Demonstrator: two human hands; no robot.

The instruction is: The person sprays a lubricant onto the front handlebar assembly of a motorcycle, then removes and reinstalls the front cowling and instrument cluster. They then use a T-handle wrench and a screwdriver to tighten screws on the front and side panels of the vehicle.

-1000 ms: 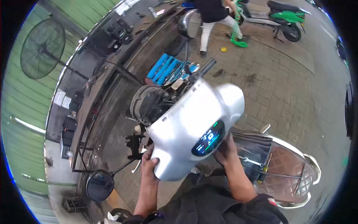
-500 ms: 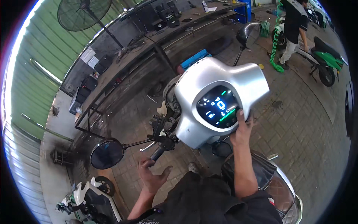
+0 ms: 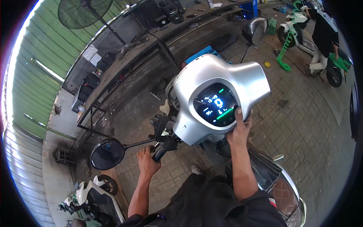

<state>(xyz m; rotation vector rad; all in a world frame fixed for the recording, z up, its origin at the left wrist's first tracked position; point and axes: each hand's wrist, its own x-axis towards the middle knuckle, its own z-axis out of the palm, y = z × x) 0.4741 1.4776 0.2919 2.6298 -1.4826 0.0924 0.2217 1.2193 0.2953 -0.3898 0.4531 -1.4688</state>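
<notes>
My right hand [image 3: 240, 126] holds the lower right side of a silver scooter headset cover [image 3: 245, 79], thumb beside its lit display [image 3: 214, 104]. The cover sits over the handlebar assembly [image 3: 166, 140], whose inner parts show at its left. At the left grip [image 3: 160, 151], my left hand [image 3: 148, 162] has its fingers curled round the grip and lever. A round left mirror [image 3: 107, 153] juts out on its stalk; another mirror [image 3: 255, 30] stands up behind the cover. The scooter's quilted brown seat [image 3: 283, 196] lies below my right arm.
A long workbench [image 3: 140, 49] and a standing fan [image 3: 85, 15] line the left wall. A blue toolbox [image 3: 204, 51] lies beyond the cover. A co-worker [image 3: 321, 34] is at a green-and-white scooter [image 3: 334, 73] with a coiled green hose [image 3: 283, 64]. A white scooter [image 3: 90, 200] stands at lower left.
The cover has turned, its display now facing me. My left hand has let go of it and moved onto the grip, closing from open. The co-worker has shifted.
</notes>
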